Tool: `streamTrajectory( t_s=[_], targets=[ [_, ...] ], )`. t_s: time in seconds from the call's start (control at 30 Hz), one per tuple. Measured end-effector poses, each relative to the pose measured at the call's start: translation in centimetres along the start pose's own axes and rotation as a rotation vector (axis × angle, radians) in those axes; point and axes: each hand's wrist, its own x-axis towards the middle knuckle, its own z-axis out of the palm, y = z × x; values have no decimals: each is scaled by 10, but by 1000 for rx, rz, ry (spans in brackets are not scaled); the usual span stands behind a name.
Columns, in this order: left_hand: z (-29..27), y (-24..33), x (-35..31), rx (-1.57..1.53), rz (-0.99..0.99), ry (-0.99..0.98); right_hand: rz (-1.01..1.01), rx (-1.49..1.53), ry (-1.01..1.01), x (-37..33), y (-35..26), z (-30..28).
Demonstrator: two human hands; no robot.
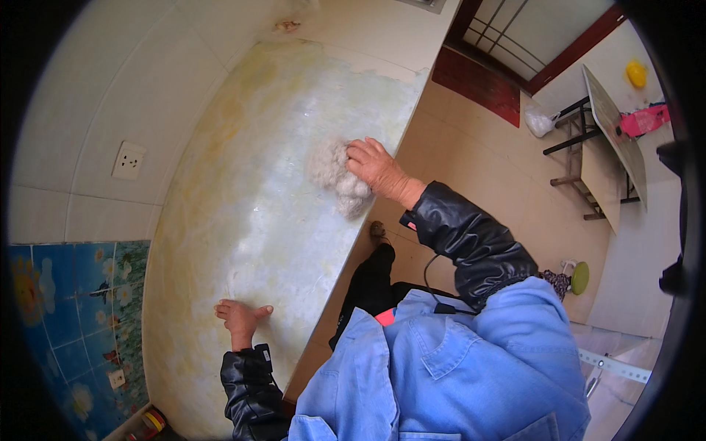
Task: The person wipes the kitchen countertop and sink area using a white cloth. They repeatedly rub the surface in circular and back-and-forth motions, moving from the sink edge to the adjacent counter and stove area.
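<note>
A bunched, fluffy grey-white cloth (334, 173) lies against the countertop (257, 242), which is pale and mottled with yellow stains. My right hand (373, 165) grips the cloth from its right side, near the counter's front edge. Farther back on the left, my left hand (241, 317) rests on the counter surface with its thumb spread out and nothing held. Black sleeve covers (471, 239) wrap both of my forearms.
White wall tiles with a socket (129, 161) and blue patterned tiles (73, 316) border the counter on the left. A dark can-like container (151, 422) stands at the lower left. Right of the counter are a folding table (614, 132), a bench and a red doormat (478, 84).
</note>
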Motion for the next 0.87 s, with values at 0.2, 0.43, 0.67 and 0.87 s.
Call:
streamTrajectory(
  t_s=[0.2, 0.43, 0.67, 0.87],
  targets=[
    [-4, 4, -3, 6, 7, 26, -220, 41, -127, -4, -19, -28],
    [-12, 6, -8, -36, 16, -23, 145, 125, -62, 44, -3, 32],
    [10, -7, 7, 20, 36, 31, 400, 383, -28, 72, -62, 42],
    [6, 7, 28, 98, 77, -75, 47, 214, -240, 19, -121, 35]
  ],
)
